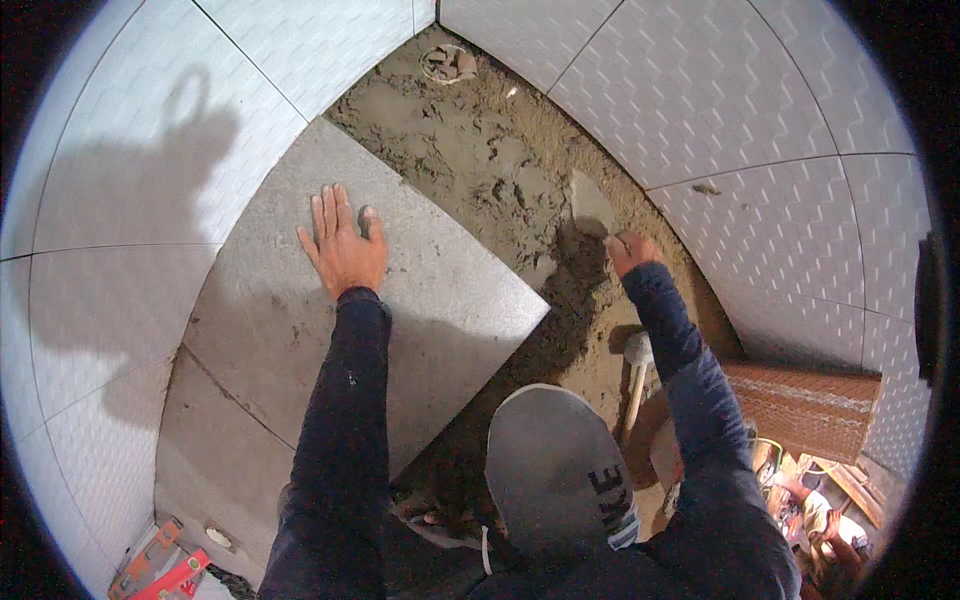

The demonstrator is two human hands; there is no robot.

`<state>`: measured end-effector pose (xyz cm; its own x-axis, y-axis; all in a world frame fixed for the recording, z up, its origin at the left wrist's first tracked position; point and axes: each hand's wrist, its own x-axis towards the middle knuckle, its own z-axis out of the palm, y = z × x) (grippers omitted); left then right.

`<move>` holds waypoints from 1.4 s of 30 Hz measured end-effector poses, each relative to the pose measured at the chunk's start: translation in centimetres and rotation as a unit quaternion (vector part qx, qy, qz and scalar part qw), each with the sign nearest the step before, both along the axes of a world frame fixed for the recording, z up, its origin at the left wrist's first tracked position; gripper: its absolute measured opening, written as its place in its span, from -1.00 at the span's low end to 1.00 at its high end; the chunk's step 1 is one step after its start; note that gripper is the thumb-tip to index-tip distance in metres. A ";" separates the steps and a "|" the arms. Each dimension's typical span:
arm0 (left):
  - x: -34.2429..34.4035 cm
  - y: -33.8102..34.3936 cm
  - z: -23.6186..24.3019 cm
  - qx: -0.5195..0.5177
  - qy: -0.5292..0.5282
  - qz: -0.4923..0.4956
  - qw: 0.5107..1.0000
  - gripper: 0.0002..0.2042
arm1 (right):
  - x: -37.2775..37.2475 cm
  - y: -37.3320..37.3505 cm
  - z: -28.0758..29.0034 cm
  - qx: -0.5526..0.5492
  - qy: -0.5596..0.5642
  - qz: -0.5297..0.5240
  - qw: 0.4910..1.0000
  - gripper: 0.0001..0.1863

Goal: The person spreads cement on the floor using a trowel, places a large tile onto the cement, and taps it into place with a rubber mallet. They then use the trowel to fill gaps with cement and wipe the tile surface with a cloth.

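Far below and left of your left hand, by the wall, lie an orange level (160, 560) and, beside it, one small pale object (218, 538) too small to identify. Both sit on a laid grey tile (215, 440), one of two grey tiles you have in view.

Your left hand (343, 245) is open, fingers spread, palm flat on the second tile (420, 300). This one stretches out beneath your palm and to its right, its right corner pointing toward your other hand. A joint line separates it from the laid tile below your wrist.

Between your two hands lies the wet mortar bed (480, 170), rough and lumpy, running away from you to the far corner. One round opening (448, 63) sits there, well beyond both hands.

Your right hand (628, 250) is closed on the handle of a trowel (588, 203), whose blade rests on the mortar just above your knuckles. Only one trowel shows.

Below your right forearm stands one mallet (636, 365), head up, handle running toward you. Right of that arm lies a red-brown ribbed block (805, 400), close against the patterned wall tiles (780, 130). Your cap (550, 465) hides the floor just below the tile's near edge.
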<state>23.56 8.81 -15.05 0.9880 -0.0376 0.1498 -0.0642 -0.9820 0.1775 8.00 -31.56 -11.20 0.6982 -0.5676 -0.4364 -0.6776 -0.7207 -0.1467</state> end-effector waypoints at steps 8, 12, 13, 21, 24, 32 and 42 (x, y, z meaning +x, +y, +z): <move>-0.1 0.1 -0.2 -0.009 -0.011 0.002 1.000 -0.42 | -10.7 6.0 4.0 0.000 -0.073 0.045 0.996 -0.62; -0.1 0.0 -0.3 -0.002 -0.019 -0.003 1.000 -0.42 | -9.9 8.5 5.7 0.012 -0.107 0.148 0.983 -0.67; -0.2 0.0 -0.4 0.000 -0.029 -0.005 1.000 -0.42 | -9.3 8.7 5.3 -0.030 -0.108 0.164 0.980 -0.67; -0.2 0.2 -0.8 -0.002 -0.040 -0.009 0.999 -0.42 | -11.1 6.9 1.2 -0.038 -0.101 0.025 0.994 -0.55; 0.0 0.2 -0.7 0.012 -0.040 -0.009 0.999 -0.42 | -14.9 6.1 1.5 0.015 -0.013 -0.008 1.000 -0.59; -0.4 1.3 -0.9 -0.011 -0.047 0.000 0.999 -0.39 | -24.4 -3.7 -0.3 -0.035 -0.104 -0.112 0.988 -0.52; -16.7 -1.5 2.1 -0.106 0.042 -0.322 0.940 -0.52 | -28.1 -2.8 -2.0 -0.306 -0.100 0.084 0.943 -0.43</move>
<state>6.85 7.32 -13.00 0.7798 -0.6094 0.1435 -0.6095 -0.6867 0.3962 -20.12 -34.36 -13.22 0.8343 -0.5442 0.0881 -0.5492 -0.8065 0.2188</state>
